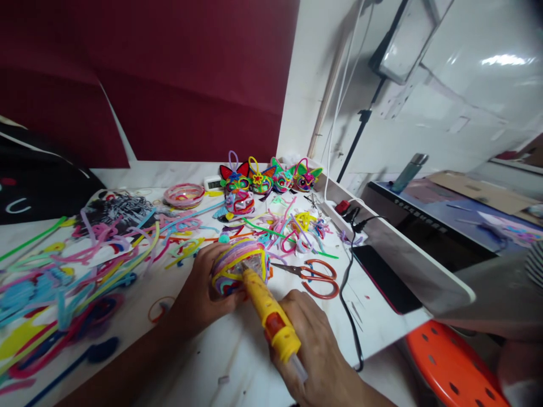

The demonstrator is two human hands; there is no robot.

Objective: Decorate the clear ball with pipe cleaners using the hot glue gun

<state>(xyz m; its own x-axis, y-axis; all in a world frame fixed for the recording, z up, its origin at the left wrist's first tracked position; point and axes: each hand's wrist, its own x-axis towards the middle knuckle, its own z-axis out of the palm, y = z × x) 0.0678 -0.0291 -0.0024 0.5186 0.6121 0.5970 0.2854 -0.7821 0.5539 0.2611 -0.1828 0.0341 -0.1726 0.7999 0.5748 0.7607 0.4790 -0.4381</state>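
Observation:
My left hand (202,289) is closed around a rounded pipe-cleaner craft piece (237,265) wound in yellow, purple and other colours, held just above the white table (237,350). My right hand (318,350) grips a yellow glue gun (271,314), its tip touching the craft piece's lower right side. Red-handled scissors (316,274) lie on the table just right of the piece. Several finished colourful cat-face figures (267,181) stand in a row at the back of the table.
Loose pipe cleaners (106,254) in many colours cover the left and middle of the table. A pink bowl (184,195) sits at the back. A black cable (350,294) runs along the right edge, past a dark phone (382,277). An orange stool (449,367) stands at lower right.

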